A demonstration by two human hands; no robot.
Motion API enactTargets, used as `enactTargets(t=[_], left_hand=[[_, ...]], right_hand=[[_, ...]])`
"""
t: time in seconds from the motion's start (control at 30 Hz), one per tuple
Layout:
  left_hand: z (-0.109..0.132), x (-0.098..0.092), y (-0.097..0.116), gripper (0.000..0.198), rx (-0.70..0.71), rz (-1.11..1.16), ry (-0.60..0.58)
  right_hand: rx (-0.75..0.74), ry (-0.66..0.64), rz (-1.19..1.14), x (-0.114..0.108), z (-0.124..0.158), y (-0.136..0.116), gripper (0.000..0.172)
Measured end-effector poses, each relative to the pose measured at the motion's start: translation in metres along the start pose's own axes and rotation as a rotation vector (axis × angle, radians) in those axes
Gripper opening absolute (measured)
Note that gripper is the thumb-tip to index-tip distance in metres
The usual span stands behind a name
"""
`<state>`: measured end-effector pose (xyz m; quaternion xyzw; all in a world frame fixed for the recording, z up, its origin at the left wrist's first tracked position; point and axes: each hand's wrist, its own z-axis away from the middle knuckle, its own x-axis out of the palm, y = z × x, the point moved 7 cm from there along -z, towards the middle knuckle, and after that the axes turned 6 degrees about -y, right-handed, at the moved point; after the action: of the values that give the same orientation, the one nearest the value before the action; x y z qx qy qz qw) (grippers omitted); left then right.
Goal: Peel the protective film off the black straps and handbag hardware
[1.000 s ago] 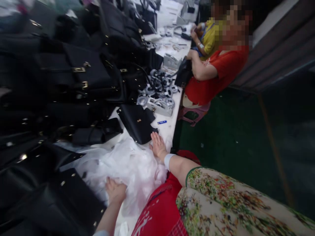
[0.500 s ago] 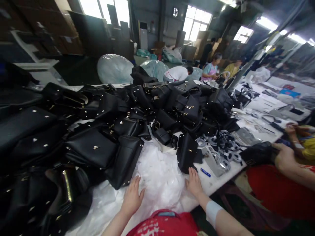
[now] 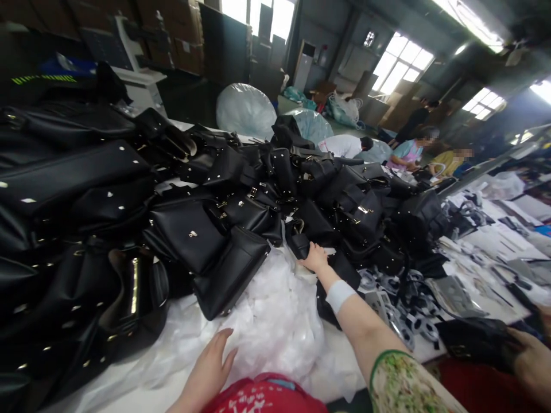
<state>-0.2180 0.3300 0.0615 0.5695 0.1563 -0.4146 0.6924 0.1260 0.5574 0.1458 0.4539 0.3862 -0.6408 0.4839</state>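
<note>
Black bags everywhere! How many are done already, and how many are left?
None looks finished: no bag sits wrapped in the white plastic sheets. In hand: the right hand reaches a small black bag; the left hand rests on the plastic. Left: the heap of black bags.

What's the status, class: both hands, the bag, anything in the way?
Right hand out on a small black bag, grip unclear. Left hand open, flat on white plastic. Heap of black bags crowds all around.
</note>
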Motion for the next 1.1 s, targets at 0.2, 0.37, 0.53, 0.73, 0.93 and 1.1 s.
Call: enactTargets(t=[0.2,0.37,0.53,0.73,0.93,1.1], left_hand=[[0.002,-0.005,0.004,0.041,0.005,0.040,-0.004],[0.009,-0.010,0.009,0.038,0.032,0.071,-0.022],[0.014,-0.020,0.018,0.038,0.098,0.076,-0.013],[0.011,-0.027,0.051,0.038,0.233,0.054,-0.021],[0.013,-0.049,0.096,0.039,0.365,0.042,0.036],[0.020,-0.064,0.102,0.042,0.345,0.053,0.077]], right_hand=[[0.046,-0.018,-0.085,0.008,-0.011,-0.003,0.025],[0.032,0.073,-0.296,-0.053,0.010,0.051,0.023],[0.011,0.145,-0.665,-0.106,0.088,0.119,0.045],[0.014,0.101,-1.637,-0.086,0.195,0.140,0.046],[0.048,0.051,-1.904,-0.034,0.260,0.120,0.050],[0.215,-0.131,-1.883,-0.010,0.297,0.126,0.044]])
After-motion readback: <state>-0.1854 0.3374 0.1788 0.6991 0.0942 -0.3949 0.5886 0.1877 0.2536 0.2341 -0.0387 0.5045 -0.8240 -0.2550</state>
